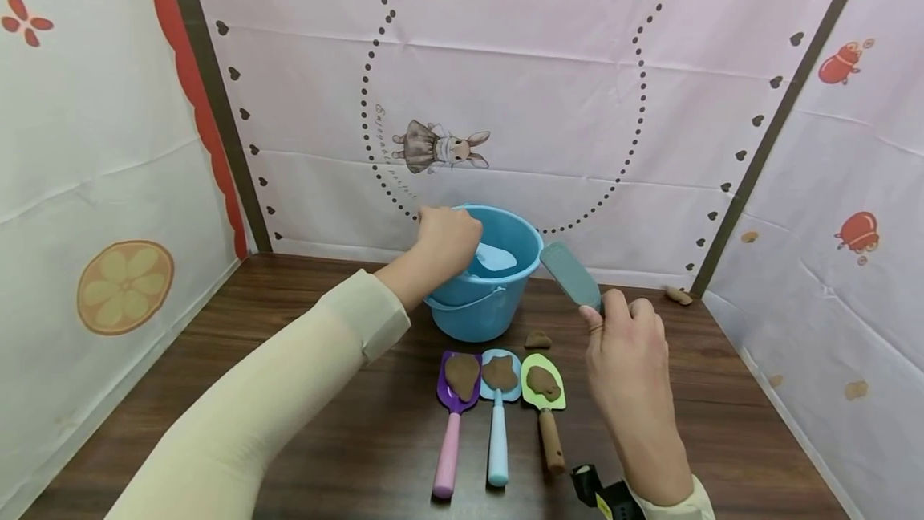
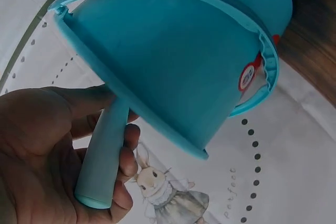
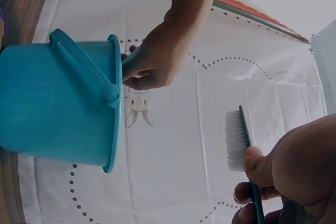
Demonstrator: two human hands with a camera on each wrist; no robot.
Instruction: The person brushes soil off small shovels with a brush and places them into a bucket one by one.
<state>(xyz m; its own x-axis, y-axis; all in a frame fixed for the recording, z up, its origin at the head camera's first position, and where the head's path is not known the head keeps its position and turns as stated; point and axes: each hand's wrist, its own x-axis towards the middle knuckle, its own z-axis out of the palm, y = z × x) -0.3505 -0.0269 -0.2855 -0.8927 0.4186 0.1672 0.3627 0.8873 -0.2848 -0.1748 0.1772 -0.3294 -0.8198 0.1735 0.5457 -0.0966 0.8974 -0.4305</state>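
Observation:
My left hand (image 1: 449, 241) is at the left rim of a blue bucket (image 1: 472, 315), gripping the pale blue handle (image 2: 103, 153) of a scoop-like tool. Its light blue end (image 1: 496, 257) shows inside the bucket; the bucket wall hides part of it in both wrist views. To the right of the bucket, my right hand (image 1: 631, 371) holds up a small brush (image 3: 242, 137) by its handle. The brush has a teal back and white bristles, and stands apart from the bucket.
In front of the bucket lie a purple shovel (image 1: 447, 456), a light blue shovel (image 1: 498, 448) and a green shovel (image 1: 550, 444), each bearing a brown lump. Another brown lump (image 1: 537, 340) lies by the bucket, and one (image 1: 678, 295) near the back right corner. Printed cloth walls surround the table.

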